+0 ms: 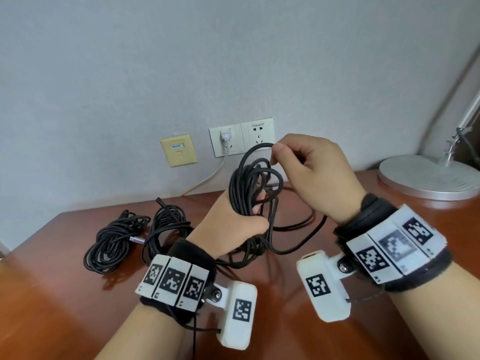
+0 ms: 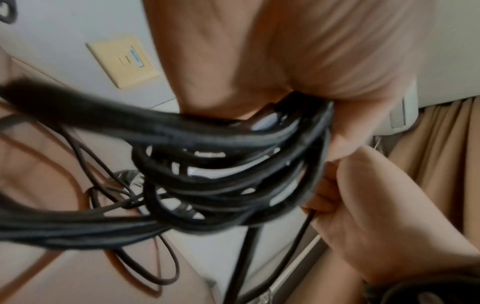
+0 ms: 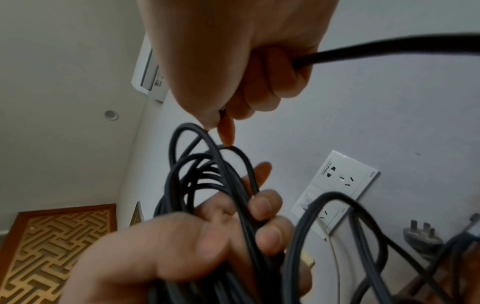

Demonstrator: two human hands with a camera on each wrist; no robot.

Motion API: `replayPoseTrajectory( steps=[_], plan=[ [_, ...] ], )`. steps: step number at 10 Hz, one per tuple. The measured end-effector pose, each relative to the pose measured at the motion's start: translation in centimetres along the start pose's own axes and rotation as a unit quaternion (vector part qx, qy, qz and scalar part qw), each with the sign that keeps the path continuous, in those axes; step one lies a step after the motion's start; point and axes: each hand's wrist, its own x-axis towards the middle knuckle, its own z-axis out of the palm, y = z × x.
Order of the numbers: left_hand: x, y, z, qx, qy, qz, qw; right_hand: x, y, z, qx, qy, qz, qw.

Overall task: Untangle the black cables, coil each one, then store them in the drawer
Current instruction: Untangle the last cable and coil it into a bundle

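Head view: the left hand [image 1: 228,224] grips a partly wound black cable coil [image 1: 249,193] above the wooden desk [image 1: 78,294], fingers curled round the loops. The right hand [image 1: 314,172] pinches the running strand between thumb and forefinger at the top of the coil, and the free tail [image 1: 298,229] droops onto the desk. Two coiled black cables [image 1: 114,245] [image 1: 166,224] lie side by side at the left. Judgement: two cables are wound, the third is in hand, and none is stored (no drawer is in view). Behind, a grey wall carries a white power socket [image 1: 241,137] with a pale cord plugged in and a beige data plate [image 1: 178,150]; a lamp base [image 1: 426,178] stands at the right.

Left wrist view: blurred; the loops pass through the left hand's closed grasp.

Right wrist view: thumb and fingertips [image 3: 226,131] nip the top loop; a grey three-pin plug [image 3: 423,236] shows at the lower right.
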Motion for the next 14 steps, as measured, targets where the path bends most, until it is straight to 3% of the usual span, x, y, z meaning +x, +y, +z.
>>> replayPoseTrajectory(
  steps=[1,2,3,4,5,6,8,9,10,11,12,13,14],
  plan=[
    [0.0,0.6,-0.1,-0.099,-0.043,0.045,0.993,-0.1,0.3,0.5,0.0,-0.024,0.018,1.0],
    [-0.1,1.6,-0.4,-0.266,-0.044,0.069,0.961,-0.7,-0.1,1.4,-0.008,-0.048,-0.007,0.999],
    [0.0,2.0,-1.4,-0.441,-0.047,0.066,0.894,-1.4,-0.5,2.1,-0.017,-0.09,-0.017,0.996],
    [0.1,2.2,-3.3,-0.522,-0.024,0.081,0.849,-2.0,-0.4,2.5,-0.01,-0.111,-0.022,0.994],
    [-0.2,2.3,-4.8,-0.536,0.036,0.075,0.84,-2.5,-0.5,3.3,-0.026,-0.12,-0.067,0.99],
    [-0.3,2.3,-5.3,-0.541,0.041,0.08,0.836,-2.8,-0.4,4.0,-0.039,-0.151,-0.095,0.983],
    [-0.5,2.3,-6.1,-0.604,0.065,0.099,0.788,-3.2,0.0,4.1,-0.039,-0.249,-0.073,0.965],
    [-0.5,2.5,-7.3,-0.599,0.129,0.093,0.785,-3.0,0.1,3.7,-0.052,-0.289,-0.058,0.954],
    [-0.5,2.7,-8.3,-0.55,0.236,0.073,0.798,-2.8,0.7,3.4,-0.079,-0.279,-0.013,0.957],
    [-0.2,2.3,-8.0,-0.466,0.321,0.046,0.823,-2.5,1.1,3.5,-0.086,-0.203,0.067,0.973],
    [0.1,1.3,-8.0,-0.359,0.356,0.008,0.863,-2.1,0.9,3.2,-0.121,-0.133,0.086,0.98],
    [0.1,0.4,-9.1,-0.333,0.399,-0.019,0.854,-1.7,0.3,2.2,0.026,-0.152,0.136,0.979],
    [-0.5,1.4,-9.8,-0.326,0.472,-0.025,0.819,-0.9,0.1,1.1,0.38,-0.14,0.264,0.875]
  ],
)
